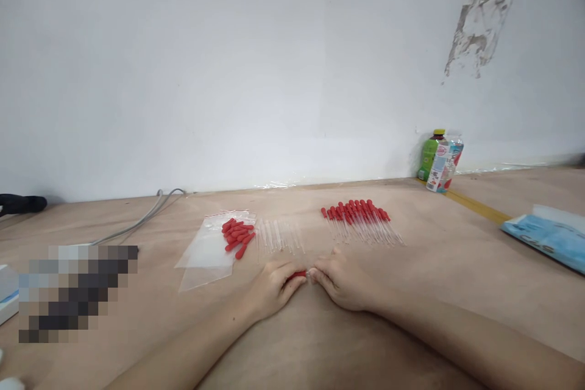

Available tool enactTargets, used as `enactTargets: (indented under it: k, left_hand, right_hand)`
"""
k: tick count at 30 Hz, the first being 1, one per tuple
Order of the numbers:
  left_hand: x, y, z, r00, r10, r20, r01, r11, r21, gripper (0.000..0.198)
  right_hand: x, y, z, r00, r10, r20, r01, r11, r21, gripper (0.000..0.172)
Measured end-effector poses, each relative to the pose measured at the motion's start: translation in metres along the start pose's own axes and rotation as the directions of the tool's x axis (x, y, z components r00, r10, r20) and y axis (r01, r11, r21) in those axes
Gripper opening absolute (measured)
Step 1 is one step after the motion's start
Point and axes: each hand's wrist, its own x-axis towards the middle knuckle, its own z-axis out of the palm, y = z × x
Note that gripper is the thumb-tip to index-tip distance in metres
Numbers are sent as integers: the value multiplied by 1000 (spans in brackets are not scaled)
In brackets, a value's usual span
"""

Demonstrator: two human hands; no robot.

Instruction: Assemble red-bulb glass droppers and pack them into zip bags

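Observation:
My left hand point(276, 286) is closed round a red rubber dropper bulb point(299, 274), which points to the right. Facing it, my right hand point(340, 280) pinches a clear dropper tube, mostly hidden by the fingers, at the open end of the bulb. The fingertips of both hands nearly meet low over the table. Beyond the left hand lie a pile of loose red bulbs point(238, 234) on clear zip bags point(205, 256) and a row of bare clear tubes point(278, 236). Behind my right hand, several droppers point(359, 214) with red bulbs fitted lie side by side.
A green bottle point(428, 155) and a printed carton point(444, 164) stand against the wall. A blue packet point(548, 237) lies at the right, near yellow tape point(478, 206). At the left are a grey cable point(137, 219) and a pixelated dark object point(86, 289).

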Motion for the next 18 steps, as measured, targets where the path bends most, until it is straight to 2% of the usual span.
enactTargets:
  k: [4, 7, 8, 10, 11, 15, 18]
  left_hand:
    - [-2, -8, -2, 983, -151, -105, 142, 985, -94, 25]
    - [-4, -11, -2, 960, -257, -113, 242, 961, -132, 35]
    - [-4, -11, -2, 965, -245, -90, 233, 964, -124, 32]
    - [-3, -10, -3, 983, -177, -40, 172, 980, -97, 24]
    - [-3, -10, -3, 990, -140, -22, 138, 987, -87, 24]
    - [-1, -8, -4, 996, -85, -13, 83, 994, -77, 25]
    - [-1, -9, -5, 998, -69, -14, 68, 995, -68, 25]
  right_hand:
    - [3, 4, -9, 994, 106, 16, -107, 993, 49, 24]
    - [12, 23, -23, 960, 279, -6, -278, 959, 46, 21]
    - [18, 32, -28, 934, 357, -21, -357, 934, 32, 20]
    - [31, 49, -37, 842, 534, -74, -537, 842, -42, 19]
    - [39, 57, -41, 812, 576, -94, -582, 810, -69, 23]
    - [66, 75, -38, 699, 688, -194, -714, 686, -140, 31]
    - [75, 80, -25, 653, 716, -247, -757, 629, -176, 34]
